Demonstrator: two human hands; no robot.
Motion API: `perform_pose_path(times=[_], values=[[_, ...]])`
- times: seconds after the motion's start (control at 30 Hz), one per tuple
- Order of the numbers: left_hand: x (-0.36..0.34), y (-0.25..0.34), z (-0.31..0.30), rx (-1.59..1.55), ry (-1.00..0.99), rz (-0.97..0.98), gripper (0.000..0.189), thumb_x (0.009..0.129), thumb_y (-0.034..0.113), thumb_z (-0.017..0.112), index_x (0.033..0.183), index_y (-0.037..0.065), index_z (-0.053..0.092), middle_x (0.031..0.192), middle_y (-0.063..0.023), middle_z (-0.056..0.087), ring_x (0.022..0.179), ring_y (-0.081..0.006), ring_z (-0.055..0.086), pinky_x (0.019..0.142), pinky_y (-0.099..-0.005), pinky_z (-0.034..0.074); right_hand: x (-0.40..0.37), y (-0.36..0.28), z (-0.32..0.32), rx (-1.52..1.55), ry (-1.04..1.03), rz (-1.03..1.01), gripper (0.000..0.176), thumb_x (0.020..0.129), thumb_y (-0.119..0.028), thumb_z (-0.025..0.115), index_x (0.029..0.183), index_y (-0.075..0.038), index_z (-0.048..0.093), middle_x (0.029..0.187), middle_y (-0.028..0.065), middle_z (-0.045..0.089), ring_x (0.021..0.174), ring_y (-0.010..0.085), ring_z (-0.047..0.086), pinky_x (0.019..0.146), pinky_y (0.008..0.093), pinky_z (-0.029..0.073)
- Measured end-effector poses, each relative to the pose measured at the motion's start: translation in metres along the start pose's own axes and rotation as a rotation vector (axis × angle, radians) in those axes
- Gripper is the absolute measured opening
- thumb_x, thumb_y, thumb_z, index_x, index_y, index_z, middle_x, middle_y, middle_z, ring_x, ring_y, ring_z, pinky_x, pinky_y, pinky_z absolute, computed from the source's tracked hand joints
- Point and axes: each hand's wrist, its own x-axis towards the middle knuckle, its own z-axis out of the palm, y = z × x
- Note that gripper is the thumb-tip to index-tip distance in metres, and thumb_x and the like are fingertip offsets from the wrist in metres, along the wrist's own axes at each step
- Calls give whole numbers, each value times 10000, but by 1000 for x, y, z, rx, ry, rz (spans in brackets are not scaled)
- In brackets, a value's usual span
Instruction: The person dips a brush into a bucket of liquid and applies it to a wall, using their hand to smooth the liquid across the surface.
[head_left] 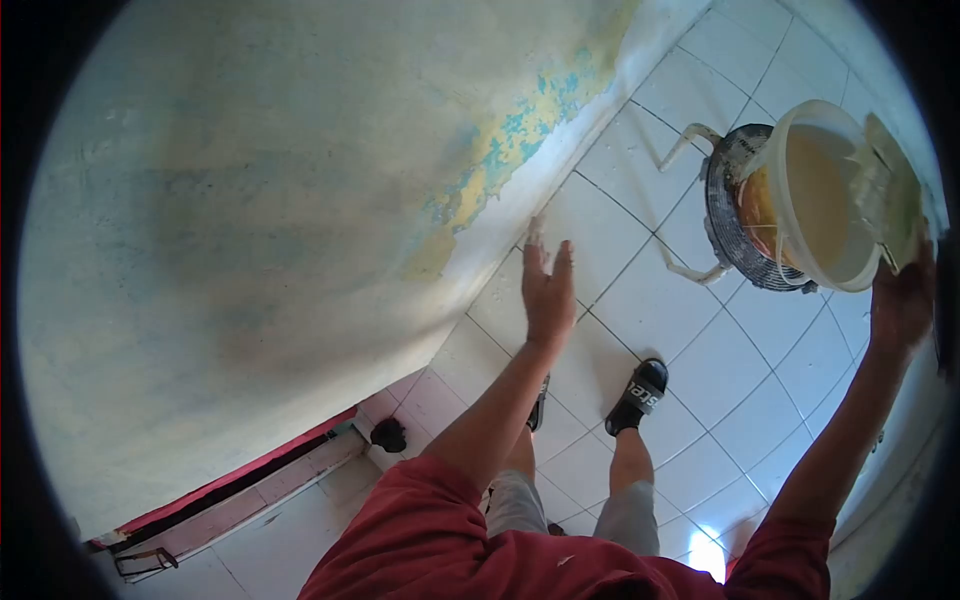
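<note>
the wall [250, 250] fills the upper left of the view, pale and unevenly blotched, with a peeling patch [515, 135] of yellow and turquoise paint along its lower edge. a floor [625, 275] of white square tiles meets it there, turning pinkish past the wall's end, where a small dark lump [388, 434] lies. bright light glares on the tiles near the person's body.

at the right, an open white bucket [783, 190] with an orange label stands on a round-topped stool [728, 225] with bent, pale legs. cloudy beige liquid [815, 190] shows inside it.

the right arm reaches forward at the far right; its hand [903, 300] is closed around the handle end of a wide, flat scraper [888, 185], smeared with pale paste, at the bucket's right rim.

the left arm stretches ahead near the wall's base. the left hand [548, 295] grasps nothing, fingers extended and spread, whitish residue on the tips; whether it touches the wall i cannot tell.
</note>
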Motion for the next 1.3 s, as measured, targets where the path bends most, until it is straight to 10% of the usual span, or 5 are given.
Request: perform_pose_path(times=[0.17, 0.63, 1.13, 1.3], values=[[7, -6, -31, -97, 38, 105, 587, 982, 138, 489, 1474, -32, 216, 1528, -224, 235, 1438, -309, 203, 1170, -413, 175, -62, -6, 54, 377, -472, 25, 400, 980, -53, 426, 1336, 126, 382, 1370, 272, 457, 1259, 388, 472, 1078, 500, 413], [-7, 81, -161, 122, -120, 422, 533, 979, 22, 385, 1479, -31, 208, 1571, -175, 174, 1459, -282, 161, 1183, -422, 139, -191, 295, 247, 505, 95, 255, 355, 762, -55, 656, 1103, -20, 562, 1085, 61, 595, 1078, 193, 575, 961, 341, 460], [11, -42, -174, 42, -198, 267, 509, 1018, 95, 339, 1491, -9, 182, 1576, -155, 161, 1466, -267, 144, 1190, -436, 139, -189, 492, 223, 294, 231, 253, 335, 781, -32, 659, 1093, 32, 556, 981, 135, 621, 780, 200, 629, 620, 295, 533], [18, -67, -168, -27, -157, 132, 512, 1017, 96, 349, 1492, -2, 187, 1577, -139, 175, 1465, -259, 150, 1190, -427, 138, -205, 539, 175, -10, 309, 247, 364, 782, -53, 653, 1128, 20, 569, 1013, 114, 604, 869, 196, 623, 770, 315, 535]])
